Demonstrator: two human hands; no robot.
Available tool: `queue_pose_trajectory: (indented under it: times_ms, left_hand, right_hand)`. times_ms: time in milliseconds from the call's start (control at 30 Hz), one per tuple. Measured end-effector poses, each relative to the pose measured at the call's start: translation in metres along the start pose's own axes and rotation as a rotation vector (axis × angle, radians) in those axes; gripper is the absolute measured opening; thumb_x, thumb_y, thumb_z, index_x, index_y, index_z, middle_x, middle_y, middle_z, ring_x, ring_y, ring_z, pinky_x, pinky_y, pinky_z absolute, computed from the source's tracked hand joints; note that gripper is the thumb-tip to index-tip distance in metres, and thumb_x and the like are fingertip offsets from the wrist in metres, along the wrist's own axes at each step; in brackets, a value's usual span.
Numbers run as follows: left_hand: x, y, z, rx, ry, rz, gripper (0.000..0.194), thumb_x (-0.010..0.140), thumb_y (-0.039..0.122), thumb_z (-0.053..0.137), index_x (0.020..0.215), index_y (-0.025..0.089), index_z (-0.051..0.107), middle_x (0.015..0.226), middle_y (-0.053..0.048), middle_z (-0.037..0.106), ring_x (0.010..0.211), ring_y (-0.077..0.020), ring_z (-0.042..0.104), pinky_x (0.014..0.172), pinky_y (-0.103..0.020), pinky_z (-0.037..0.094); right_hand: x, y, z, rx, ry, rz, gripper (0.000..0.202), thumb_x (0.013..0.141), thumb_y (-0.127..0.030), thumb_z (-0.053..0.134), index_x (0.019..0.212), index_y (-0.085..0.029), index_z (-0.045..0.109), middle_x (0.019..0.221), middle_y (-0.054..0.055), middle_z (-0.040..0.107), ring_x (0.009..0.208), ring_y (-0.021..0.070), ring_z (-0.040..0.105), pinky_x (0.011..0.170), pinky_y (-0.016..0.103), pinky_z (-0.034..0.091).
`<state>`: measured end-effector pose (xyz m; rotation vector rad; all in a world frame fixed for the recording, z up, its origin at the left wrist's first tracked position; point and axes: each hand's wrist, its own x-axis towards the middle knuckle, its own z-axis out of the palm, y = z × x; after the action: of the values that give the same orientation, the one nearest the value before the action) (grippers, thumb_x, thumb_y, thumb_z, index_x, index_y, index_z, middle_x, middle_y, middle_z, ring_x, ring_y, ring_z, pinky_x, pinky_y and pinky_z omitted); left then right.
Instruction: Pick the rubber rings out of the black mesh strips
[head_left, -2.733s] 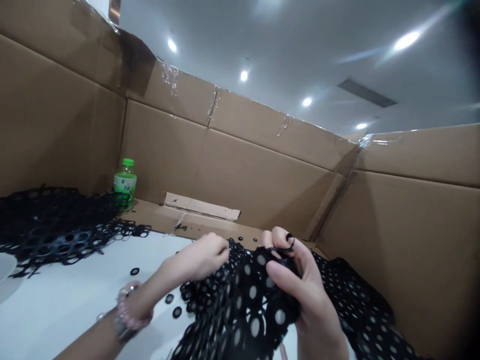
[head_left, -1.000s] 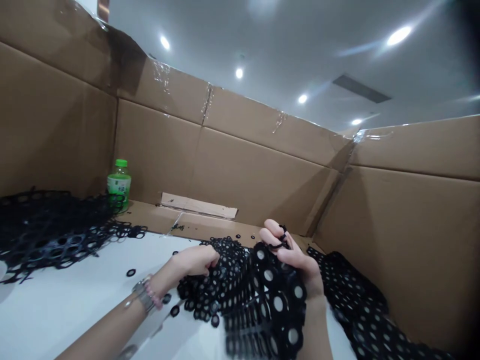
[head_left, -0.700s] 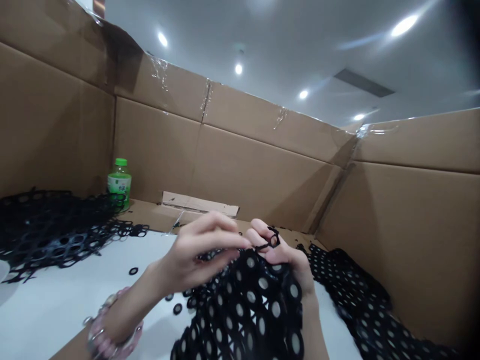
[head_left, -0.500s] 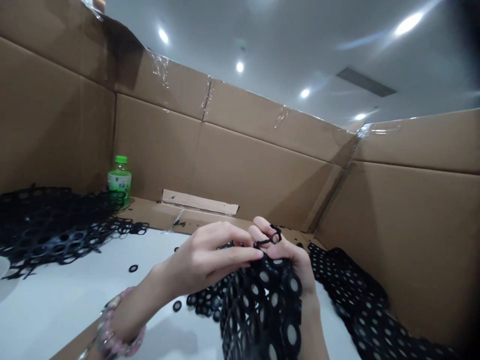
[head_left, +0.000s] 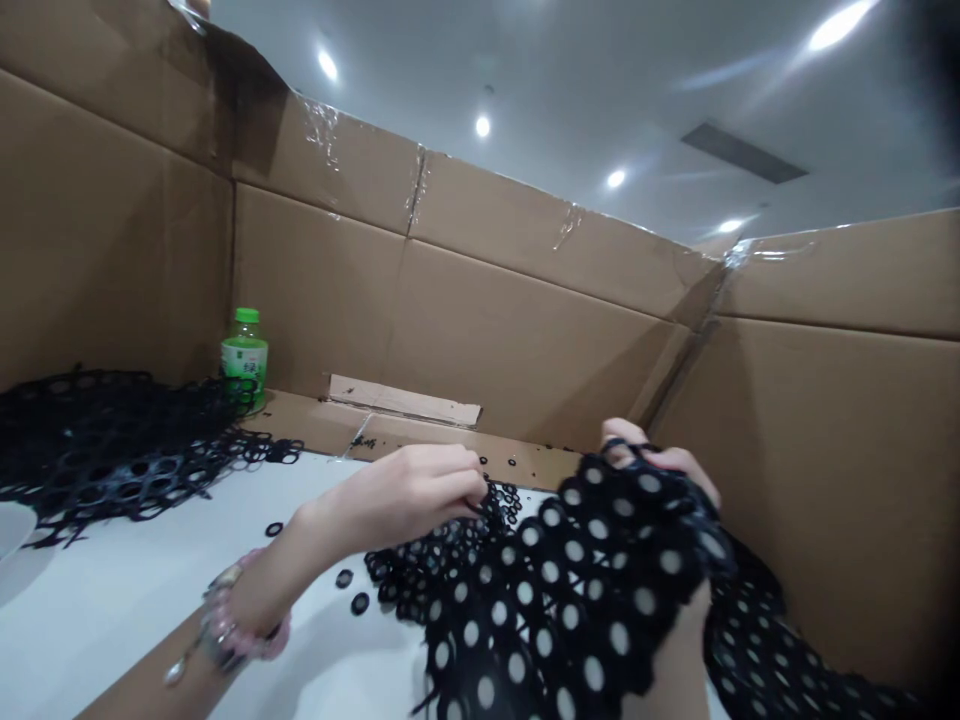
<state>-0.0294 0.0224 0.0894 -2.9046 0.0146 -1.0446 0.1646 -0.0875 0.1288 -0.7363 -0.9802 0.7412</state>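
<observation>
A black rubber sheet of joined rings with round holes (head_left: 577,580) drapes over my right hand (head_left: 660,470), which grips its upper edge near the right cardboard wall; only the fingertips show above the sheet. My left hand (head_left: 409,495) pinches the sheet's left edge, its fingers closed on the rings, with a beaded bracelet on the wrist. More of the same black sheet (head_left: 780,650) lies heaped at the right, by the wall. A few loose black rings (head_left: 351,590) lie on the white table (head_left: 112,610) under my left forearm.
Tall cardboard walls (head_left: 525,330) enclose the table on the left, back and right. A pile of black ring webbing (head_left: 112,450) lies at the left. A green-capped bottle (head_left: 244,358) stands in the back left corner. A cardboard strip (head_left: 405,400) lies against the back wall.
My right hand has moved to the right and pulled the sheet up and open, spreading it wide. My left hand has dropped slightly and holds the sheet's left edge.
</observation>
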Motion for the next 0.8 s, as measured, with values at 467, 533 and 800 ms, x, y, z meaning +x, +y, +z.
queue_pose_trajectory:
  times_ms: [467,533,800]
  left_hand:
    - [-0.010,-0.019,0.039,-0.102,0.128,-0.247,0.016,0.083,0.016,0.050,0.099,0.018,0.053,0.095,-0.005,0.057,0.089,-0.0154,0.054,0.078,-0.026,0.044]
    - [-0.001,0.005,0.020,-0.116,0.469,-0.081,0.024,0.081,0.014,0.054,0.104,0.018,0.053,0.094,-0.005,0.056,0.088,-0.0138,0.053,0.078,-0.025,0.045]
    - [0.007,0.033,0.030,-0.196,0.600,0.108,0.031,0.079,0.000,0.053,0.107,0.011,0.056,0.092,-0.007,0.057,0.083,-0.0116,0.056,0.070,-0.021,0.049]
  right_hand:
    - [0.001,0.015,0.025,0.380,-0.247,0.249,0.025,0.060,-0.014,0.026,0.056,-0.013,0.001,0.050,-0.012,0.044,0.043,-0.0034,0.037,0.038,0.012,0.018]
    - [0.002,0.021,0.029,0.519,-0.306,0.331,0.033,0.058,-0.015,0.032,0.060,-0.016,-0.001,0.049,-0.011,0.038,0.042,-0.0029,0.036,0.039,0.009,0.022]
    - [-0.002,0.037,0.031,0.748,-0.303,0.447,0.038,0.050,-0.010,0.044,0.064,-0.021,0.010,0.053,-0.008,0.022,0.040,0.0059,0.027,0.040,0.017,0.031]
